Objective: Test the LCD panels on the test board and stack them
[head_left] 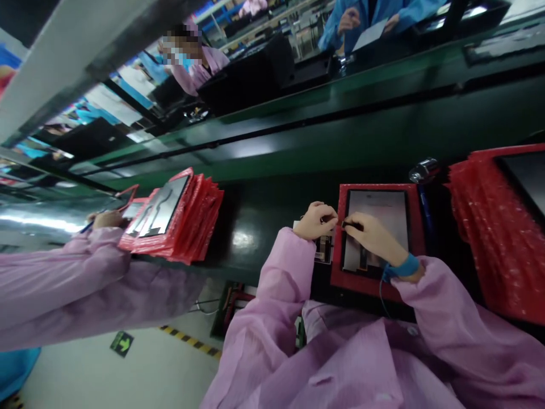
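Note:
My left hand is over the left edge of a red sheet, its fingertips pinched together. Whatever it pinches is too small to make out. Close beside it, my right hand has thumb and finger closed at a small dark spot that I cannot name, above a flat screen panel. The panel lies on the red sheet, with a grey face and a dark border. Partly under my left hand lies a small board-like part with brown and white patches. A blue wrist strap circles my right wrist.
Stacked panels in red bubble wrap stand at right and left. A blue pen-like tool and a shiny metal object lie beyond the sheet. At left a co-worker's hand works; other people sit across the green bench.

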Motion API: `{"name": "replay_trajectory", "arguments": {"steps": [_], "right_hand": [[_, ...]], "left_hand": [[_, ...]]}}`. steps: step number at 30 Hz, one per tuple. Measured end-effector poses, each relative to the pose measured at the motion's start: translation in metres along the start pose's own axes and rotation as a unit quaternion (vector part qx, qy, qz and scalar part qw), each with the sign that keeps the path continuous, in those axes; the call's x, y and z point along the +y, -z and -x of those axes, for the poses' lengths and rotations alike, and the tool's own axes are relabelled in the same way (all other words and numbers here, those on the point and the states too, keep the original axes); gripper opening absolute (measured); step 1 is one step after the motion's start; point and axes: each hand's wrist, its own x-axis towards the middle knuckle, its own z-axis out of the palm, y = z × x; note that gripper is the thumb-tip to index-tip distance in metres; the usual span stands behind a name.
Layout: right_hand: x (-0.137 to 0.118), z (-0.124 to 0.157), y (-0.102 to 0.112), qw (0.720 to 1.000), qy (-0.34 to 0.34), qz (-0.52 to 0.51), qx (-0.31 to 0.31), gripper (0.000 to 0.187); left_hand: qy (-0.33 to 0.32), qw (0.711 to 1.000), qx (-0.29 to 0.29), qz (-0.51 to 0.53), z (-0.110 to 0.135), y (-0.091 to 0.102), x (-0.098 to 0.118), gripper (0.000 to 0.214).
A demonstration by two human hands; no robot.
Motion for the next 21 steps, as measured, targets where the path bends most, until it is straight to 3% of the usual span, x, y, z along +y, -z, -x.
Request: {"name": "replay_trajectory", "arguments": {"steps": [10,16,18,21], "right_hand": [[0.004,0.004,-0.004,0.999,0.028,-0.013,0.026,0.015],[0.010,0.002,-0.003,0.996,0.085,-0.022,0.034,0.029],[0.013,0.001,-0.003,0.997,0.068,-0.030,0.028,0.039],[0.020,0.000,0.001,0.999,0.022,-0.045,0.002,0.049]], "left_hand": [[-0.054,0.998,-0.016,-0.024,-0.002,-0.010,-0.004,0.016],[-0.051,0.995,-0.035,-0.073,-0.004,-0.012,-0.003,0.011],[-0.054,0.995,-0.038,-0.071,-0.006,-0.014,-0.005,0.009],[-0.076,0.997,0.004,-0.033,-0.008,-0.011,-0.011,0.007]]}}
